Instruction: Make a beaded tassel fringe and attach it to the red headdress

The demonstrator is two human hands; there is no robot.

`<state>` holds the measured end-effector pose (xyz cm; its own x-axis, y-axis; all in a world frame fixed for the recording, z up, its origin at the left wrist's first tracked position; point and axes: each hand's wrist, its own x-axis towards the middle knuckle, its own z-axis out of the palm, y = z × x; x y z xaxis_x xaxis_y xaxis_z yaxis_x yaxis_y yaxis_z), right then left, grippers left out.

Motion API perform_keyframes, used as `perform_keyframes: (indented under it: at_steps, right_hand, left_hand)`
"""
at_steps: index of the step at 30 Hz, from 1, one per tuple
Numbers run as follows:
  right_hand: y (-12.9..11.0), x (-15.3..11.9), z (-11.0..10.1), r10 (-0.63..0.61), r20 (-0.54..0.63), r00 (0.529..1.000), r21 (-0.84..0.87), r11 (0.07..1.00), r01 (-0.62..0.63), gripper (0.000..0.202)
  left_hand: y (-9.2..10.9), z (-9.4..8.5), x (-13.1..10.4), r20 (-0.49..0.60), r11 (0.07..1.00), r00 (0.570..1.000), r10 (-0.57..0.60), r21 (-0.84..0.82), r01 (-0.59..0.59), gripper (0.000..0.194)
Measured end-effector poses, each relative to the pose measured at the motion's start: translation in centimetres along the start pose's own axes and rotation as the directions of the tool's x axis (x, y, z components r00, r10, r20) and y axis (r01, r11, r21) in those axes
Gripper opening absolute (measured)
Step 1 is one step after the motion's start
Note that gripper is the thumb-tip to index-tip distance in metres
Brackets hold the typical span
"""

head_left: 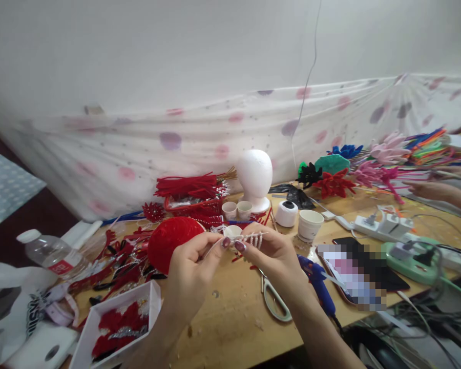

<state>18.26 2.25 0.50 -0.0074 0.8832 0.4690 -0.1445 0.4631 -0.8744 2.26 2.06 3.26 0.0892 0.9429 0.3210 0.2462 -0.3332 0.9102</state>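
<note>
Bare forearms reach over the worktop, the left hand and right hand pinching a white, beaded-looking strip between their fingers, raised above the surface, presumably for a steady, close view.

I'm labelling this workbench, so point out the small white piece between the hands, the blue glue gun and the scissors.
Small white piece (254, 236): head view, its strip above the hanging strands.
Blue glue gun (323, 294): head view, its handle.
Scissors (268, 301): head view, rim of a handle loop.
</note>
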Motion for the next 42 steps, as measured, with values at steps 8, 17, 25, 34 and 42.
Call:
perform_keyframes:
  at_steps: [8, 17, 25, 34, 42]
  right_hand:
    - [0.4, 0.2, -0.4, -0.029, -0.005, 1.0, -0.052, 0.998, 0.029, 0.015]
    - [0.3, 0.3, 0.0, -0.002, -0.027, 1.0, 0.019, 1.0, 0.003, 0.012]
    - [0.9, 0.1, -0.5, 0.075, 0.03, 0.997, -0.006, 0.997, -0.075, 0.009]
    - [2.9, -0.2, -1.0, 0.125, 0.138, 0.983, -0.115, 0.987, -0.109, 0.012]
    - [4.3, -0.4, -0.7, 0.186, 0.134, 0.973, 0.038, 0.98, -0.193, 0.015]
  left_hand:
    - [-0.2, -0.1, 0.7, 0.002, 0.995, 0.999, -0.044, -0.094, 0.044, 0.029]
    - [-0.8, -0.3, 0.6, 0.06, 0.999, 0.998, 0.01, -0.044, -0.007, 0.028]
    - [-1.6, -0.7, 0.9, 0.142, 1.0, 0.99, -0.022, 0.005, 0.021, 0.026]
    - [-2.2, -0.5, 1.2, 0.063, 0.993, 0.993, 0.099, 0.06, -0.103, 0.018]
    - [-2.0, 1.0, 0.8, -0.016, 0.987, 0.992, 0.123, 0.104, -0.12, 0.019]
